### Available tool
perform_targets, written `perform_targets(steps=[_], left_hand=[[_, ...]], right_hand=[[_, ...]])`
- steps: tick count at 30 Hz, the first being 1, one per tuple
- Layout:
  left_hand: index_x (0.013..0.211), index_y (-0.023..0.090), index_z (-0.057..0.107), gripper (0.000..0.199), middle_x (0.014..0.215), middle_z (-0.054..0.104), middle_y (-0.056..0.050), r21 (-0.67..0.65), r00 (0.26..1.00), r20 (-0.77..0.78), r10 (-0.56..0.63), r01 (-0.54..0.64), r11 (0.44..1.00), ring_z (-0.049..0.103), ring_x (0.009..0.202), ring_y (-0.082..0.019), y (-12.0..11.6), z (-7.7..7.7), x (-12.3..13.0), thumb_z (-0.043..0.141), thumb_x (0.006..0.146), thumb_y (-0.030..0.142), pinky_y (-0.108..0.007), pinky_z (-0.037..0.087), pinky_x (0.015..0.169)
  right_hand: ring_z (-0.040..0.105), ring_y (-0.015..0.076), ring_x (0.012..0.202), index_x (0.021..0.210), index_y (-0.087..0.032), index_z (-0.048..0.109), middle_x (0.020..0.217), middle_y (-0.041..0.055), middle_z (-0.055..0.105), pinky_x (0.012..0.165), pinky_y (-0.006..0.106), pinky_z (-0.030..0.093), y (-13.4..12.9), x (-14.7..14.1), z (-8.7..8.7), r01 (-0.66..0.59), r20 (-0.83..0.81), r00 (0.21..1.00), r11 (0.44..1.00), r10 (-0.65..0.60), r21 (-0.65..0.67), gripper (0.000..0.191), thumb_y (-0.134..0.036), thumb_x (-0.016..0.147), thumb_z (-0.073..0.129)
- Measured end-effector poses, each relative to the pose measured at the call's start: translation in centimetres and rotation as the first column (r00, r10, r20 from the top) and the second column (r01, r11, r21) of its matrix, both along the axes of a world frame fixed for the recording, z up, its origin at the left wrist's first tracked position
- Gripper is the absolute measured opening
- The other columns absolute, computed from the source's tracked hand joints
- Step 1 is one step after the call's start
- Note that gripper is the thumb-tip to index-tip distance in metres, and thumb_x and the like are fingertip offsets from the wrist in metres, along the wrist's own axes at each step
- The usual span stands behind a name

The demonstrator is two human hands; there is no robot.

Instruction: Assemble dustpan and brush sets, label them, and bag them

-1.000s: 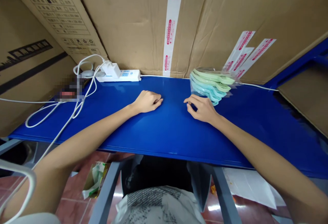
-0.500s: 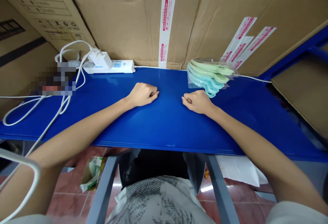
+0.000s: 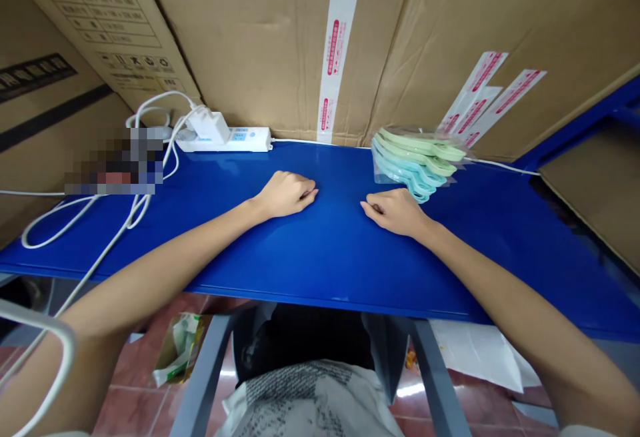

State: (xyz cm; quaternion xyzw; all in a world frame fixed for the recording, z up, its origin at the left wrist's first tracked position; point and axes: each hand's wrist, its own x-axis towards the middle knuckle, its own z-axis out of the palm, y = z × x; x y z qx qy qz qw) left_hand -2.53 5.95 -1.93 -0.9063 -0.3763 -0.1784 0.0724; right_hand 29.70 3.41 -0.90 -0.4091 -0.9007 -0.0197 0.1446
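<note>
My left hand (image 3: 287,194) rests on the blue tabletop (image 3: 300,257), curled into a loose fist with the thumb side up and nothing seen inside it. Across a short gap, my right hand (image 3: 397,210) is also closed in a fist on the surface, with no object showing in it. Just behind the right hand lies a clear plastic bag holding several light green and pale blue plastic hangers (image 3: 417,157), flat and overlapping. The hand is close to the bag; whether they touch I cannot tell.
A white power strip (image 3: 250,139) with a plugged-in white adapter (image 3: 210,125) stands at the back left. White cables (image 3: 117,234) loop over the left side and hang past the front edge. Cardboard boxes (image 3: 270,44) wall the back. An open box (image 3: 183,347) sits on the floor.
The view has shifted slightly, so everything appears a little lower and to the right. Both hands stay closed in the same place on the table.
</note>
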Motion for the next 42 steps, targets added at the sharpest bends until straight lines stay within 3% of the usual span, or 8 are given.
perform_targets(steps=[14, 24, 37, 40, 42], left_hand=[[0.073, 0.02, 0.062, 0.038, 0.078, 0.075, -0.007, -0.065, 1.0, -0.029, 0.01, -0.012, 0.998, 0.068, 0.07, -0.023, -0.04, 0.52, 0.29, 0.049, 0.107, 0.032, -0.036, 0.023, 0.057], [0.072, 0.02, 0.06, 0.04, 0.075, 0.073, -0.007, 0.001, 0.999, -0.034, -0.006, 0.006, 1.0, 0.064, 0.065, -0.022, -0.14, 0.22, -0.01, 0.046, 0.108, 0.032, -0.036, 0.02, 0.057], [0.073, 0.021, 0.061, 0.04, 0.076, 0.073, -0.007, -0.045, 0.999, -0.046, 0.009, -0.011, 0.999, 0.063, 0.065, -0.021, -0.25, 0.49, 0.1, 0.045, 0.108, 0.033, -0.035, 0.024, 0.056], [0.072, 0.021, 0.059, 0.039, 0.076, 0.073, -0.007, -0.039, 0.999, -0.034, -0.001, -0.001, 0.999, 0.063, 0.065, -0.021, -0.2, 0.46, 0.06, 0.046, 0.107, 0.032, -0.035, 0.025, 0.056], [0.072, 0.021, 0.059, 0.04, 0.075, 0.073, -0.007, -0.038, 1.0, -0.024, -0.005, 0.004, 0.999, 0.063, 0.064, -0.021, -0.17, 0.43, 0.04, 0.046, 0.107, 0.032, -0.034, 0.025, 0.055]], right_hand=[[0.054, 0.0166, 0.056, 0.065, -0.022, 0.042, 0.059, 0.0019, 0.06, 0.059, 0.032, 0.024, 0.21, 0.24, -0.06, -0.025, 0.001, 1.0, 0.999, 0.025, 0.029, 0.046, -0.04, 0.107, 0.045], [0.048, 0.0159, 0.057, 0.065, -0.022, 0.044, 0.059, 0.0016, 0.056, 0.061, 0.033, 0.02, -0.07, -0.07, -0.04, 0.023, 0.013, 1.0, 1.0, -0.023, 0.0, 0.044, -0.04, 0.106, 0.045], [0.048, 0.0158, 0.058, 0.067, -0.021, 0.048, 0.063, 0.0019, 0.06, 0.061, 0.032, 0.02, -0.27, -0.08, 0.07, 0.015, 0.051, 0.999, 1.0, -0.014, -0.019, 0.045, -0.039, 0.108, 0.044], [0.055, 0.0193, 0.064, 0.071, -0.021, 0.059, 0.068, 0.0044, 0.064, 0.062, 0.033, 0.028, -0.44, -0.19, 0.3, 0.042, 0.068, 0.997, 0.998, -0.045, 0.042, 0.045, -0.038, 0.11, 0.043], [0.066, 0.026, 0.084, 0.084, -0.02, 0.072, 0.084, 0.0101, 0.073, 0.073, 0.037, 0.045, -0.37, -0.21, 0.37, 0.008, 0.044, 0.999, 0.994, -0.013, 0.113, 0.042, -0.035, 0.111, 0.043]])
